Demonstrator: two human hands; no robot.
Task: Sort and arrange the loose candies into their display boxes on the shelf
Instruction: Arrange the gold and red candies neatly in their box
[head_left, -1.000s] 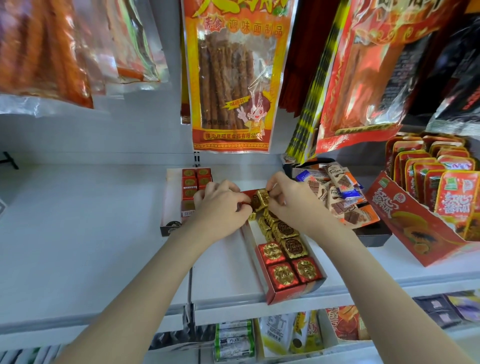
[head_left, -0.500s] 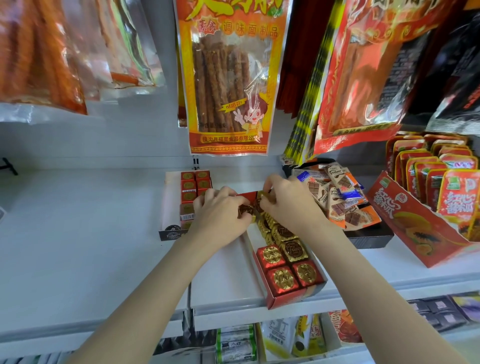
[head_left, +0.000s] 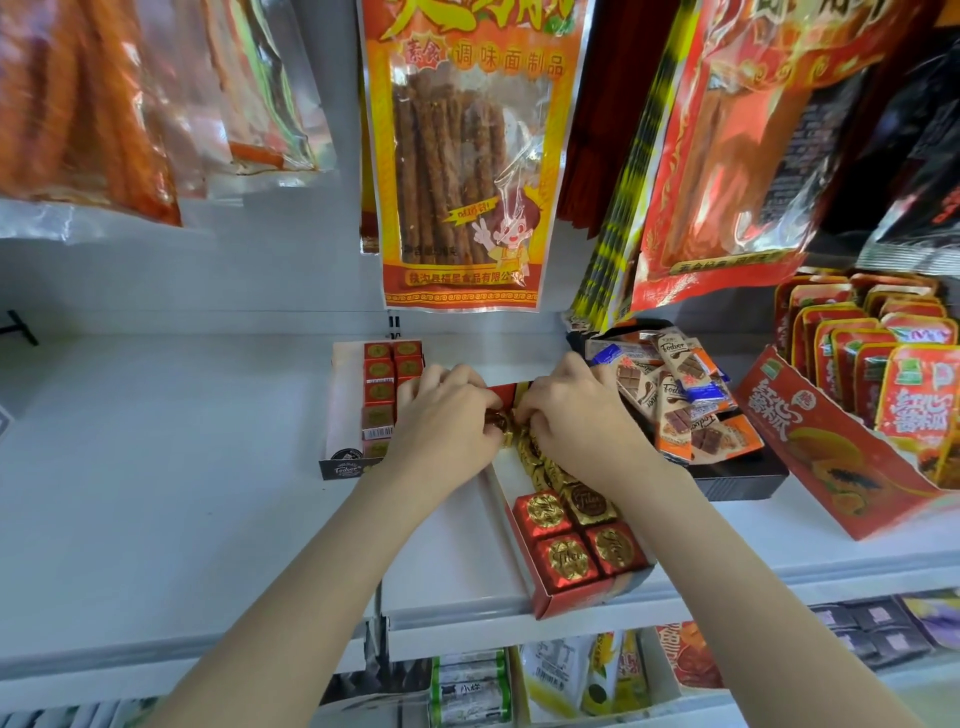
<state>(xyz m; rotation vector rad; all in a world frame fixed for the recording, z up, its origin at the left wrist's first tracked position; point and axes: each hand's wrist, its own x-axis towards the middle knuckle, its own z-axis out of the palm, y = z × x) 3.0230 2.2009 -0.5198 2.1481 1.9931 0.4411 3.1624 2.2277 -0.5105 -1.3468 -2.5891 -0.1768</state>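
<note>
White shelf (head_left: 156, 493) boards carry several snack boxes beneath hanging packets of spicy gluten sticks (head_left: 462, 171). At centre, a red display box (head_left: 576, 597) holds foil-wrapped chocolates (head_left: 566, 556) in red and gold. Both hands work at its far end: the left hand (head_left: 447, 415) has its fingers curled around gold-wrapped candies (head_left: 136, 422), and the right hand (head_left: 576, 421) pinches candies in the same cluster. Left of them stands a white box of small red squares (head_left: 382, 379); to the right, a black tray of chocolate bars (head_left: 685, 405).
</note>
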